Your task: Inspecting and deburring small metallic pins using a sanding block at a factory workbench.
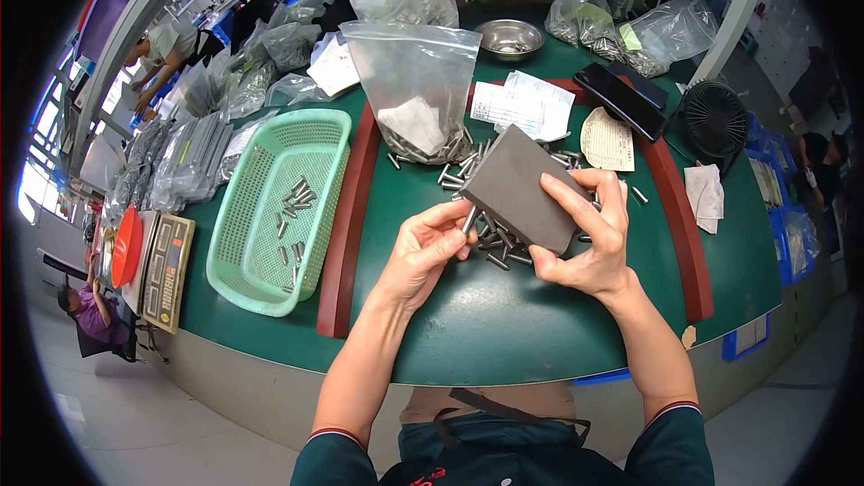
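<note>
My right hand [594, 238] grips a dark grey rectangular block [517, 184], tilted above the green table. In my left hand [427, 252], a small metal pin [470, 220] is pinched between thumb and fingers, close to the block's left edge; whether it touches the block I cannot tell. Beneath and behind the block lies a pile of similar metal pins [498, 243], partly hidden by it. Behind the pile stands a clear zip bag [409, 72] with more metal pieces and a white paper inside.
A green plastic basket [222, 252] with several pins stands left, beside a dark red rail [340, 279]. Another red rail [688, 261] runs at the right. Around the back are a steel bowl [510, 36], papers [525, 103], a phone [621, 99] and a black fan [714, 117]. A scale [168, 274] sits far left.
</note>
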A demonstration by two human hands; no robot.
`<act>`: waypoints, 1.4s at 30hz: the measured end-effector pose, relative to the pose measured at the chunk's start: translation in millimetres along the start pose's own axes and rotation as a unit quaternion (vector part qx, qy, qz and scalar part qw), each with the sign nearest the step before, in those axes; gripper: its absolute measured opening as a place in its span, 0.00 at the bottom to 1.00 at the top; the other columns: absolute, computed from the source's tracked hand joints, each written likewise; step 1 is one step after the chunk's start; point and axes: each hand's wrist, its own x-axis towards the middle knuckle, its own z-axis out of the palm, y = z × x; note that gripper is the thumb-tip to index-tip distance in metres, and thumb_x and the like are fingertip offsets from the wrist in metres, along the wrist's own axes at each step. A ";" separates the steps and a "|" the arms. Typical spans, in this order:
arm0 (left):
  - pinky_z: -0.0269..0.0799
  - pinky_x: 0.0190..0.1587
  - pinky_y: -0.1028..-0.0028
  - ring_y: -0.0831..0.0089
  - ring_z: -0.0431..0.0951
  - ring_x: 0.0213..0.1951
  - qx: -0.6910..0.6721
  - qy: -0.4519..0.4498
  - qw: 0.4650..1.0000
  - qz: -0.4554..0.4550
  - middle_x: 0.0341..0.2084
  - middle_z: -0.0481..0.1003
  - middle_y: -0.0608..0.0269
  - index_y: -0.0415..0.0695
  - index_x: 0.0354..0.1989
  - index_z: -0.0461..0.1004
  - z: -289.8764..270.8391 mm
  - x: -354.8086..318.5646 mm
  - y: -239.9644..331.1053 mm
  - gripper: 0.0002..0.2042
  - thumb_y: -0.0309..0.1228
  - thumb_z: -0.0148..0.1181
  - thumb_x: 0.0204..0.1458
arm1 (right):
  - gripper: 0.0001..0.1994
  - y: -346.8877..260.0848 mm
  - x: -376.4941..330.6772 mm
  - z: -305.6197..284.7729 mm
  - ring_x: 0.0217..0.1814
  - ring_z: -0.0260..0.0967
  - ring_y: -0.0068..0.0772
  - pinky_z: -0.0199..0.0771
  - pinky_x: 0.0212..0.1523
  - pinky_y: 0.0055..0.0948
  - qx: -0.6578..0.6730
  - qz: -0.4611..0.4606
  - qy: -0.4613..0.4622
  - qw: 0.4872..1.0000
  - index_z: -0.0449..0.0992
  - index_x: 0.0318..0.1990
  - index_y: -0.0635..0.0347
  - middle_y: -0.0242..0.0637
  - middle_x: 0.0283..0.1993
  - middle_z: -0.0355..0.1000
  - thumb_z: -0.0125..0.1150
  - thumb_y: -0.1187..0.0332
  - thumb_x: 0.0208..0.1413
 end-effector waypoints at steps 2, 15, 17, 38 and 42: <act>0.66 0.35 0.81 0.80 0.71 0.33 -0.007 -0.003 1.000 0.000 0.32 0.74 0.64 0.35 0.50 0.71 -0.3 0.9 0.3 0.20 0.28 0.64 0.48 | 0.35 1.9 -0.1 0.8 0.38 0.62 0.37 0.59 0.41 0.32 0.000 -0.011 -0.011 1.000 0.76 0.48 0.56 0.41 0.39 0.65 0.66 0.63 0.20; 0.67 0.35 0.82 0.81 0.71 0.32 0.032 -0.022 0.998 -0.043 0.32 0.74 0.63 0.33 0.45 0.72 16.9 0.1 -5.3 0.15 0.26 0.62 0.49 | 0.33 -4.4 6.1 11.7 0.38 0.63 0.38 0.56 0.42 0.35 -0.006 -0.012 0.022 1.000 0.76 0.47 0.53 0.39 0.38 0.64 0.67 0.61 0.21; 0.67 0.35 0.82 0.81 0.72 0.32 -0.026 -0.005 1.000 -0.011 0.32 0.75 0.62 0.34 0.45 0.73 14.6 -0.4 5.1 0.15 0.26 0.62 0.49 | 0.33 -6.4 3.8 9.2 0.38 0.63 0.38 0.56 0.42 0.35 -0.005 -0.015 -0.002 1.000 0.76 0.47 0.54 0.40 0.38 0.64 0.67 0.61 0.22; 0.68 0.39 0.80 0.78 0.71 0.33 -0.017 -0.037 0.999 -0.029 0.32 0.74 0.61 0.37 0.52 0.69 6.2 3.1 -3.8 0.21 0.27 0.62 0.49 | 0.33 2.6 0.9 1.6 0.39 0.64 0.38 0.61 0.42 0.34 -0.005 0.043 0.056 0.997 0.76 0.46 0.58 0.40 0.38 0.66 0.67 0.63 0.20; 0.68 0.39 0.79 0.77 0.71 0.32 -0.026 -0.024 0.999 -0.015 0.32 0.74 0.61 0.37 0.52 0.69 3.1 1.6 -3.6 0.21 0.27 0.62 0.49 | 0.33 0.9 -0.4 3.3 0.38 0.63 0.38 0.61 0.41 0.33 -0.011 0.019 0.027 0.999 0.76 0.46 0.58 0.42 0.39 0.65 0.66 0.64 0.20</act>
